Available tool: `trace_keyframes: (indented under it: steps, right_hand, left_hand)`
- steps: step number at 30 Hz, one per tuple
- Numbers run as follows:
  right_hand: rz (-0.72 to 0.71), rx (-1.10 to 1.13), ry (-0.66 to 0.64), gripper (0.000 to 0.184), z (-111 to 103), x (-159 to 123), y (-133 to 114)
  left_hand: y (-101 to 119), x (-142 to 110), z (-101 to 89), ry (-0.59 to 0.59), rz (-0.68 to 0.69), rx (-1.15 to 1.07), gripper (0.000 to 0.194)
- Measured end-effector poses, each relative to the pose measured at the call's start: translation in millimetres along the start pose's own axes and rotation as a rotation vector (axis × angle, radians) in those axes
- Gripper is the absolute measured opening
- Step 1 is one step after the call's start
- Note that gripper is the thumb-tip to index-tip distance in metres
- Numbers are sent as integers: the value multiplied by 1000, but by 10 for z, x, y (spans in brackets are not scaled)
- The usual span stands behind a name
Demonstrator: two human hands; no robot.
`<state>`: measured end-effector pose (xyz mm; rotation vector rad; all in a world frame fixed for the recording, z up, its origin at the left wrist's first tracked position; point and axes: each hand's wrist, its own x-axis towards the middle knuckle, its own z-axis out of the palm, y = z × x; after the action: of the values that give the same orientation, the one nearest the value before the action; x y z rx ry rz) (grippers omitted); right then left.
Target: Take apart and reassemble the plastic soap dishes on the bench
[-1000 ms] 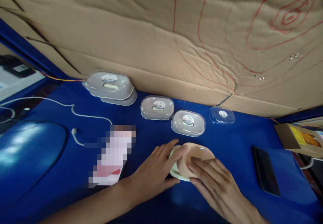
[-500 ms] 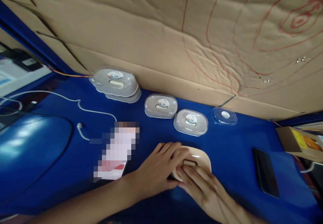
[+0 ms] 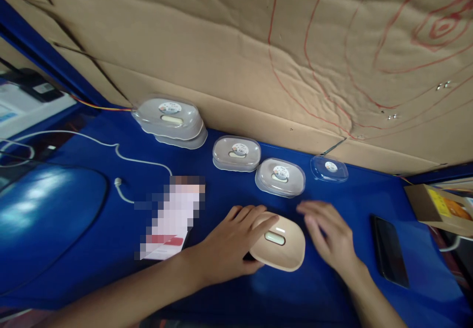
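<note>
A beige dish, oblong with rounded corners, rests on the blue table; a pale pill-shaped inset shows at its middle. My left hand grips the dish by its left side, the index finger lying over the rim and the thumb near the lower edge. To the right of the dish, apart from it, is my right hand. It holds nothing, and its fingers are slightly curled and parted, with the tips blurred.
Clear-lidded boxes with round labels stand behind: a stack, a middle box and a right box. A clear lid lies farther right. Phones lie left and right. Cardboard walls the back; a white cable crosses the left.
My right hand has come off the dish and moved right and away from me, uncovering the inset. My left hand stays on the dish.
</note>
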<state>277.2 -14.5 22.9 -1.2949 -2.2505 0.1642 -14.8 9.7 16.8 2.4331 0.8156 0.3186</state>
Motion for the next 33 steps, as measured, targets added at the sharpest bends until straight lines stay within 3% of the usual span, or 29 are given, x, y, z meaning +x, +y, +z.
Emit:
trace_keyframes:
  steps: [2,3,6,10,14,17,24,27,33]
  right_hand:
    - [229,-232,81,51,5,73,318]
    - [284,-327,54,57,17,98,449]
    - [330,-468,-37,55,34,103,651]
    - [301,-471,-78,44,-57,-12,581]
    - [325,-453,-205,67,-177,-138,563]
    - [365,-334,-247,63,-287,-164,556]
    - [139,-50,-340,43,-514,-82,14]
    - [52,30,-327,46,-423,-63,-164]
    - [-105,76,-352,47,-134,-28,-292]
  left_hand:
    - [-7,1,-2,1,-15,14,84]
    - [-9,3,-1,2,-28,22,85]
    - [-11,14,1,13,-90,55,84]
    - [-20,28,1,17,-125,64,84]
    - [-31,22,-16,30,-106,42,88]
    - [-25,8,-56,29,-89,-16,93]
    - [-32,4,-93,36,-103,-149,105]
    - [-48,10,-58,42,-112,-190,112]
    - [-65,14,-6,64,-106,-259,128]
